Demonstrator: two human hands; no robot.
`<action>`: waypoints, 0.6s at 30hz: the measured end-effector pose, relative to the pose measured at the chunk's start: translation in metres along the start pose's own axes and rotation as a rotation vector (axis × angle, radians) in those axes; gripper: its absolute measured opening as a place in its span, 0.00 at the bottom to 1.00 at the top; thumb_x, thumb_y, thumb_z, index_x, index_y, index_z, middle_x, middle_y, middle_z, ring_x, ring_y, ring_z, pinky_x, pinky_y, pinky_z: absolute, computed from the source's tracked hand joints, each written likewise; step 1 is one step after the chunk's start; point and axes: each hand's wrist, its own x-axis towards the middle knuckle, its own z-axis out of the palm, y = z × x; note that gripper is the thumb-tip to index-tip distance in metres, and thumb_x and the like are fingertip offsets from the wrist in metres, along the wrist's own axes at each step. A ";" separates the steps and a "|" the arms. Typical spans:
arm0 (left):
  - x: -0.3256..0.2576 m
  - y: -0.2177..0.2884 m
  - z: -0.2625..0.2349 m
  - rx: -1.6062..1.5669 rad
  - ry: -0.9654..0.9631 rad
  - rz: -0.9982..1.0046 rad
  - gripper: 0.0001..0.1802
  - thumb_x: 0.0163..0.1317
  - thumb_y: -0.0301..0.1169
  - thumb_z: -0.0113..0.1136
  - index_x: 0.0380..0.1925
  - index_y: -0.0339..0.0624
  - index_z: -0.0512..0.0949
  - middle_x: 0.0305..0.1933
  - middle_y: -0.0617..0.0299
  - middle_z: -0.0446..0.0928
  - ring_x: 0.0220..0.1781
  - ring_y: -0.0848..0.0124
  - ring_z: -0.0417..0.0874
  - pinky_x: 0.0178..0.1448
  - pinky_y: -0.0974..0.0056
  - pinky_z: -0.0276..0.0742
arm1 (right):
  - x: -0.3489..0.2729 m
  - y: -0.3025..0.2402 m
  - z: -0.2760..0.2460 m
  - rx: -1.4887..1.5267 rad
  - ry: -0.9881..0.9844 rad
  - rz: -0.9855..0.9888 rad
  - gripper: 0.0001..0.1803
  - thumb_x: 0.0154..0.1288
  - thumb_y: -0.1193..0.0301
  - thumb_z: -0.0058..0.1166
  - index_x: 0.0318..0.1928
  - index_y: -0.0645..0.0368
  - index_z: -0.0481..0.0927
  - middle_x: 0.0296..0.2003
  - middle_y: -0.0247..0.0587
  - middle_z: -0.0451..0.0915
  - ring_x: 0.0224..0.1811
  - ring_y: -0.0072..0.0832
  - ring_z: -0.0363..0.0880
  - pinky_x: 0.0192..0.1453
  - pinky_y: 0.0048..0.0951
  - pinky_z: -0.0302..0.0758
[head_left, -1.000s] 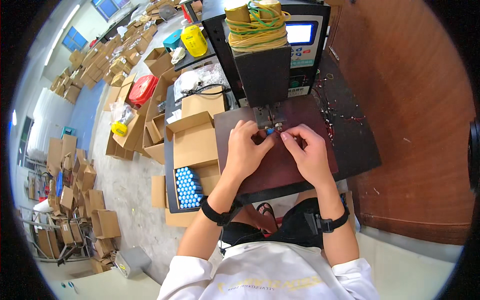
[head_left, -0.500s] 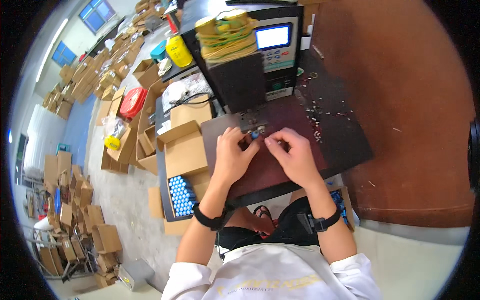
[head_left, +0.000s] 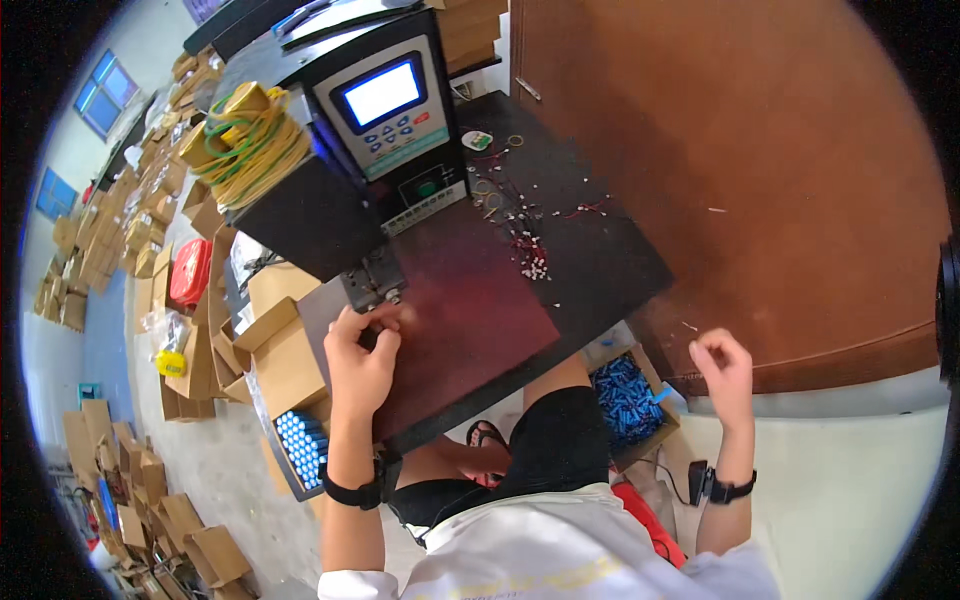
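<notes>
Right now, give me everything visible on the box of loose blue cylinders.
The box is open-topped and tan, apparently cardboard, sitting at a slant below the dark table, beside the right leg of the person's black shorts. Blue cylinders lie jumbled inside; a brighter blue piece shows at its right side. The right hand is to its right, apparently not touching. Its underside is hidden.

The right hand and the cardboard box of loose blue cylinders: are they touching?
Apart. The head view shows a gap, with brown wooden panel visible between the right hand and the cardboard box.
</notes>
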 end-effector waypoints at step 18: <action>-0.002 -0.002 0.006 -0.029 0.105 -0.070 0.04 0.52 0.20 0.57 0.29 0.34 0.78 0.27 0.60 0.80 0.29 0.73 0.78 0.37 0.67 0.73 | 0.304 0.082 0.108 -0.469 -0.472 -0.059 0.15 0.68 0.68 0.62 0.52 0.59 0.80 0.46 0.51 0.83 0.55 0.45 0.81 0.59 0.45 0.78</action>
